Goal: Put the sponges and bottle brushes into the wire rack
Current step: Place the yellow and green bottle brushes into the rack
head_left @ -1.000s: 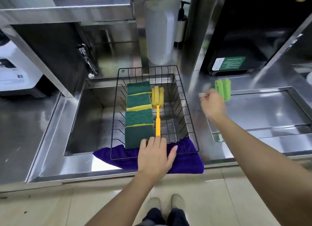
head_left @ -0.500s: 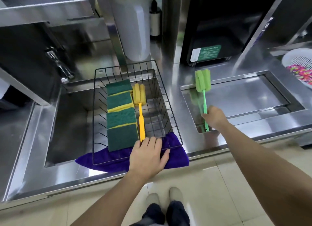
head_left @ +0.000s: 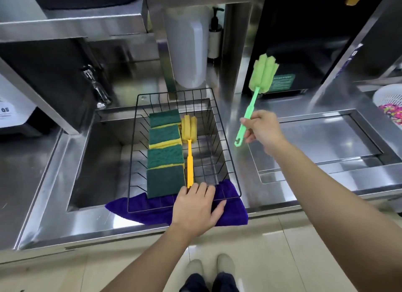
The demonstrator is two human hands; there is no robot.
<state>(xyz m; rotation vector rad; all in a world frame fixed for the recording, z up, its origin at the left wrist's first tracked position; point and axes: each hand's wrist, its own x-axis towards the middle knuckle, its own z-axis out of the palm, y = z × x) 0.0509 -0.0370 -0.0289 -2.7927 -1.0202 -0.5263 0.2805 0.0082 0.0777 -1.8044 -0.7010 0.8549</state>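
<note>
A black wire rack [head_left: 226, 152] sits over the left sink on a purple cloth [head_left: 232, 211]. Inside it lie several green-and-yellow sponges [head_left: 165, 159] in a row, with a yellow bottle brush [head_left: 190, 161] beside them on the right. My left hand [head_left: 195, 206] rests flat on the rack's near rim, fingers spread, touching the yellow handle's end. My right hand [head_left: 263, 130] grips the handle of a green bottle brush [head_left: 261, 74], held in the air right of the rack with its foam head tilted up and away.
A steel counter with a second sink [head_left: 326, 143] lies to the right. A tap [head_left: 95, 87] stands left of the rack, a white container [head_left: 189, 47] and pump bottle [head_left: 215, 32] behind it. A white basket [head_left: 389, 100] sits far right.
My right hand has lifted the green brush off the right sink's edge and raised it into the air, head up. My left hand has stayed on the rack's rim.
</note>
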